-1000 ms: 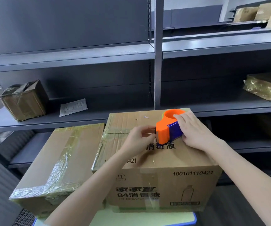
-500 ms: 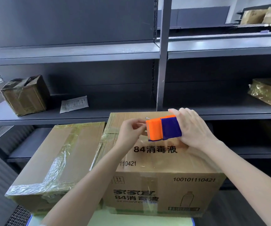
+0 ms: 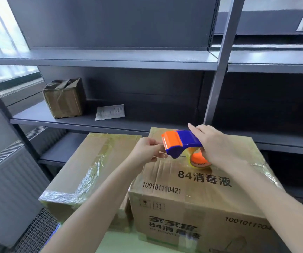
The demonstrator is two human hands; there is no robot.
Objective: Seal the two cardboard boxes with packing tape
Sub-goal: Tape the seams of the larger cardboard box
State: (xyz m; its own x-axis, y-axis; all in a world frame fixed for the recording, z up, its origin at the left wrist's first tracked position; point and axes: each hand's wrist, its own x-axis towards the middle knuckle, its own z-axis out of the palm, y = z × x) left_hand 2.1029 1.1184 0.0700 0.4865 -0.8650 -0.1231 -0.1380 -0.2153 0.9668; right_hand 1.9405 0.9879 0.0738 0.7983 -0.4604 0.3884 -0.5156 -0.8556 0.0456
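Two cardboard boxes stand side by side in front of me. The right box bears black print and is taller; the left box has wrinkled clear tape across its top. My right hand grips an orange and blue tape dispenser just above the right box's top, its roll low by my palm. My left hand pinches the clear tape end at the dispenser's cutter edge, above the gap between the boxes.
Grey metal shelving rises right behind the boxes, with an upright post. On the shelf sit a small taped carton and a flat packet. A radiator and floor grille lie at the left.
The dispenser has tipped so its blue handle faces up and the roll hangs below. My view has swung left and nearer. My left hand stays pinched at the cutter.
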